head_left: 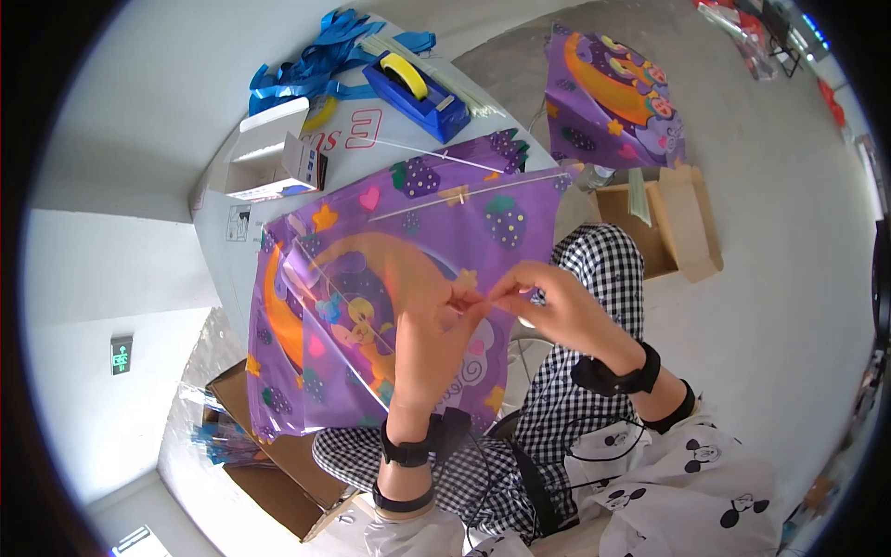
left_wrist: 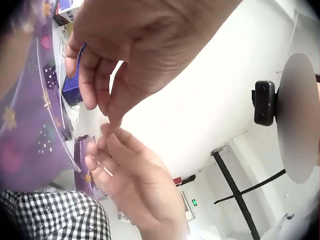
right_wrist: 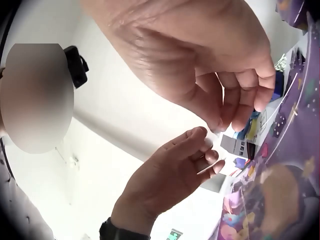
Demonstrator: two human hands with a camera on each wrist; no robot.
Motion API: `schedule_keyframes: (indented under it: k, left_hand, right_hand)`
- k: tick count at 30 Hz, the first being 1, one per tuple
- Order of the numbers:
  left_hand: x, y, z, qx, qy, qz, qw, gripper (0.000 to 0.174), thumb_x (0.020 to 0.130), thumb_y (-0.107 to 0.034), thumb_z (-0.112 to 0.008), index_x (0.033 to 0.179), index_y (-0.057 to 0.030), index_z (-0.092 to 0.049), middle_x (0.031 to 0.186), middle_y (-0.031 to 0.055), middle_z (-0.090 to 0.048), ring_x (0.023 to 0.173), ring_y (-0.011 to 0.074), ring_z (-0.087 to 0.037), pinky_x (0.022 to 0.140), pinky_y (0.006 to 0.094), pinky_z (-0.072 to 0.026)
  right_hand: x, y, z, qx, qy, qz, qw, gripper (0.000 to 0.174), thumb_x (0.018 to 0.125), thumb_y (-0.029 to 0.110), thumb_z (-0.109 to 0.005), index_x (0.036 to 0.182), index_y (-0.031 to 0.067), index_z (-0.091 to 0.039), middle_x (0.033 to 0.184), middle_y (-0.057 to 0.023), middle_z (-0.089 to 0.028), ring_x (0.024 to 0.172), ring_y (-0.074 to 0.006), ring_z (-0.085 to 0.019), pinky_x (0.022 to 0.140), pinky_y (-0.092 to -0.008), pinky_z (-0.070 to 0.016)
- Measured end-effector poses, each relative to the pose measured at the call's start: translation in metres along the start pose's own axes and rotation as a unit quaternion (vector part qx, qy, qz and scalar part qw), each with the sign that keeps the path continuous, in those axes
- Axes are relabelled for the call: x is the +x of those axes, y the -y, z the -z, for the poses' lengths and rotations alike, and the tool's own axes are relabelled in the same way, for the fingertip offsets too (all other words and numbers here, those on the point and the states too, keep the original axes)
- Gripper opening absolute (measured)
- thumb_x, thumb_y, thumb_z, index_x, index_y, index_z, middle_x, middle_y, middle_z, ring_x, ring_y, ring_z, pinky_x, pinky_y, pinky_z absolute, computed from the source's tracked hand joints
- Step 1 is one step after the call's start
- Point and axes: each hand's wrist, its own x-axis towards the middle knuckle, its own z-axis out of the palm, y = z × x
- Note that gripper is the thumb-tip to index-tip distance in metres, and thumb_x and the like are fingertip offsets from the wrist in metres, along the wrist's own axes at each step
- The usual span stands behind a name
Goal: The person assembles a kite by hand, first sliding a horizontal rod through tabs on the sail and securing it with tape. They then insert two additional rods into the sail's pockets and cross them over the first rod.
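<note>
A purple kite [head_left: 418,218] with moon, star and strawberry prints is spread over the table edge and the lap, with thin white rods across it. Above its lower right part, the left hand [head_left: 432,343] and right hand [head_left: 561,311] meet at their fingertips. Thumb and forefinger of each hand pinch together; in the right wrist view a tiny pale piece [right_wrist: 216,132] shows between the right hand [right_wrist: 200,55] and the left hand [right_wrist: 162,175]. What it is cannot be made out. The left wrist view shows the same contact.
On the table [head_left: 348,172] are a blue tape dispenser [head_left: 436,113], blue straps [head_left: 320,60], pale sticks [head_left: 464,88] and an open white box [head_left: 269,162]. Another purple kite [head_left: 589,102] lies beyond. Cardboard boxes stand right [head_left: 691,218] and lower left [head_left: 278,464].
</note>
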Motion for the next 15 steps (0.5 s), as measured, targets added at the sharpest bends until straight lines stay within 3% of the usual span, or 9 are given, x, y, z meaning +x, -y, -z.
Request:
schedule_keyframes:
  k: [2, 5, 9, 13, 15]
  left_hand:
    - [0.027, -0.002, -0.004, 0.052, -0.038, -0.106, 0.992, 0.011, 0.08, -0.005, -0.072, 0.088, 0.0009, -0.068, 0.078, 0.0097, -0.068, 0.072, 0.0211, -0.065, 0.067, 0.0321, -0.0499]
    - [0.076, -0.018, -0.001, 0.12, -0.049, -0.143, 0.981, 0.012, 0.079, -0.004, -0.072, 0.089, 0.0011, -0.067, 0.078, 0.0075, -0.068, 0.072, 0.015, -0.062, 0.068, 0.0278, -0.0487]
    - [0.162, -0.03, 0.002, 0.203, -0.086, -0.145, 0.965, 0.014, 0.078, -0.011, -0.073, 0.088, -0.0021, -0.068, 0.08, 0.0088, -0.069, 0.075, 0.0212, -0.065, 0.068, 0.0323, -0.0497]
    - [0.238, -0.038, 0.01, 0.304, -0.071, -0.135, 0.94, 0.016, 0.078, -0.021, -0.072, 0.085, -0.0072, -0.07, 0.084, 0.0065, -0.071, 0.082, 0.0259, -0.068, 0.069, 0.0381, -0.0506]
    - [0.265, -0.041, 0.011, 0.326, -0.045, -0.12, 0.937, 0.016, 0.079, -0.024, -0.072, 0.085, -0.0095, -0.071, 0.085, 0.0059, -0.071, 0.083, 0.0272, -0.068, 0.071, 0.0381, -0.051]
  right_hand:
    - [0.024, -0.003, 0.013, 0.038, -0.003, -0.049, 0.998, 0.017, 0.085, 0.007, -0.069, 0.099, -0.0004, -0.066, 0.087, -0.0105, -0.068, 0.078, -0.0217, -0.066, 0.074, -0.0325, -0.0497]
    - [0.069, -0.008, 0.034, 0.01, -0.054, -0.073, 0.996, 0.019, 0.085, 0.013, -0.069, 0.098, -0.0013, -0.068, 0.086, -0.0104, -0.071, 0.079, -0.02, -0.067, 0.073, -0.031, -0.0502]
    - [0.154, -0.048, 0.055, 0.003, -0.062, -0.045, 0.997, 0.021, 0.084, 0.017, -0.069, 0.094, -0.001, -0.068, 0.087, -0.0116, -0.071, 0.079, -0.0195, -0.067, 0.069, -0.0312, -0.0509]
    - [0.21, -0.069, 0.058, 0.005, -0.143, -0.002, 0.99, 0.023, 0.09, 0.019, -0.066, 0.096, -0.0032, -0.067, 0.087, -0.0087, -0.071, 0.079, -0.0144, -0.067, 0.069, -0.0264, -0.0519]
    - [0.222, -0.078, 0.058, 0.062, -0.162, -0.039, 0.984, 0.023, 0.09, 0.019, -0.066, 0.095, -0.0036, -0.067, 0.087, -0.0091, -0.071, 0.079, -0.0139, -0.067, 0.067, -0.0259, -0.0526]
